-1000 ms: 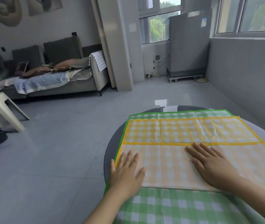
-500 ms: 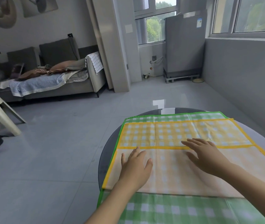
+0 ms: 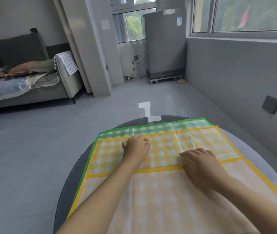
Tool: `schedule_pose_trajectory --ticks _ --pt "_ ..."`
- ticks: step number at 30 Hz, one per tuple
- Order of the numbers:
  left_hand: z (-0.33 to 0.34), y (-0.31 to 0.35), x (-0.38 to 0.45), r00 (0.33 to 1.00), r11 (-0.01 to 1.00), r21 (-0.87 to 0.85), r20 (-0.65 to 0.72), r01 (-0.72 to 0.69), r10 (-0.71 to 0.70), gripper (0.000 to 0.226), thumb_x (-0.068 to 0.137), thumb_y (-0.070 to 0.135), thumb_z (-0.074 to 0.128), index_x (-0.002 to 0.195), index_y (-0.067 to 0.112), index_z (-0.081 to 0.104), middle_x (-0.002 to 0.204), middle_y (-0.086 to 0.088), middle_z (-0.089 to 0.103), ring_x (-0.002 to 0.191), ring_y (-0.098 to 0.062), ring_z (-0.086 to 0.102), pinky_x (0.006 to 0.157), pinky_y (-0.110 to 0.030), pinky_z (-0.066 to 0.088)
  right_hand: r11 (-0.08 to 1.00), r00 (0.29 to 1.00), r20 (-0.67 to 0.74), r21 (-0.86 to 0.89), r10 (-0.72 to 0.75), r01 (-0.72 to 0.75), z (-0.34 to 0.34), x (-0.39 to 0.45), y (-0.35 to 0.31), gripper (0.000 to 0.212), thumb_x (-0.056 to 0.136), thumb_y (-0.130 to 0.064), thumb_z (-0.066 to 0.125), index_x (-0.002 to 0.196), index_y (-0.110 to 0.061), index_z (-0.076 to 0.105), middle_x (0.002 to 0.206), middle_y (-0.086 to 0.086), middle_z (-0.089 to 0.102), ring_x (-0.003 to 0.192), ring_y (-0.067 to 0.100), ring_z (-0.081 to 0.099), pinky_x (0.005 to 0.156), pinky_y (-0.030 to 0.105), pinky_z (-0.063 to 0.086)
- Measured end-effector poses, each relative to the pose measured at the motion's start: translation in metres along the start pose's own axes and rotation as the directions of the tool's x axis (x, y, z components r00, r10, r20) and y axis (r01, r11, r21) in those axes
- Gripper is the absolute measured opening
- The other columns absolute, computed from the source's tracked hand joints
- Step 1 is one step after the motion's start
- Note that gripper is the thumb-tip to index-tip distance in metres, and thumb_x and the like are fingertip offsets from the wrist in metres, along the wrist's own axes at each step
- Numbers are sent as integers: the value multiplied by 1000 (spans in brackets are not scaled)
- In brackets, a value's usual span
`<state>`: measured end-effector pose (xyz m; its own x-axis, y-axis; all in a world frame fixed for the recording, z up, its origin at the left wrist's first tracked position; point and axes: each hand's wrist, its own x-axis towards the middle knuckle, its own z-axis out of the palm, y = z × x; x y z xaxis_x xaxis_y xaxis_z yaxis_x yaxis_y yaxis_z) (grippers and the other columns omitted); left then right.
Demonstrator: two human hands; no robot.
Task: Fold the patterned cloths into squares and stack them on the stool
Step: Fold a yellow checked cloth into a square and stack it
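A yellow checked cloth (image 3: 193, 144) lies spread over a green checked cloth (image 3: 153, 128) on a round dark glass table (image 3: 63, 196). The yellow cloth's near part is folded over and shows its pale underside (image 3: 159, 203). My left hand (image 3: 136, 146) reaches to the yellow cloth's far edge, fingers curled onto the hem. My right hand (image 3: 202, 164) rests palm down on the edge of the folded part, fingers slightly bent, holding nothing. No stool is in view.
A grey sofa (image 3: 38, 92) with blankets stands at the back left, beside a pillar (image 3: 90, 48). A tall grey appliance (image 3: 164, 43) is at the back. The grey wall (image 3: 235, 78) with a socket plate (image 3: 270, 104) runs close along the table's right side.
My left hand has moved forward from the folded part to the yellow cloth's far edge and curled its fingers. My right hand slid forward to the fold's edge. The view turned right.
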<state>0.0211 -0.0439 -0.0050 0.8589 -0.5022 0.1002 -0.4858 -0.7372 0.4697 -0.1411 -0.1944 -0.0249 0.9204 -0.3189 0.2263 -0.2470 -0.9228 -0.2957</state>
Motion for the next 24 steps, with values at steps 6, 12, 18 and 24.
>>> schedule_pose_trajectory --ticks 6,12,18,24 --pt "25 2 60 1000 999 47 -14 -19 20 30 95 38 47 120 27 60 133 3 51 129 -17 37 106 -31 15 1000 999 39 13 18 -18 4 2 4 47 86 -56 36 123 -35 56 125 -14 52 120 17 41 96 28 26" --pt "37 -4 81 999 999 34 -40 -9 11 19 88 43 57 100 29 62 104 5 52 114 -20 43 98 -33 23 999 999 24 33 24 -25 8 2 6 51 80 -58 38 122 -34 56 123 -11 50 119 20 41 95 31 27" --pt "31 3 91 998 997 81 69 -6 0 11 87 39 61 89 29 57 113 1 51 118 -21 39 96 -33 25 999 998 55 24 43 -44 6 2 4 41 90 -54 44 129 -38 46 130 -15 40 125 15 32 99 27 22" --pt "16 8 81 999 978 -206 29 18 -12 23 81 30 72 70 26 52 75 13 56 87 -18 54 83 -32 37 1000 999 47 11 18 -19 4 3 3 42 90 -51 46 130 -37 45 131 -14 42 125 15 33 100 26 22"
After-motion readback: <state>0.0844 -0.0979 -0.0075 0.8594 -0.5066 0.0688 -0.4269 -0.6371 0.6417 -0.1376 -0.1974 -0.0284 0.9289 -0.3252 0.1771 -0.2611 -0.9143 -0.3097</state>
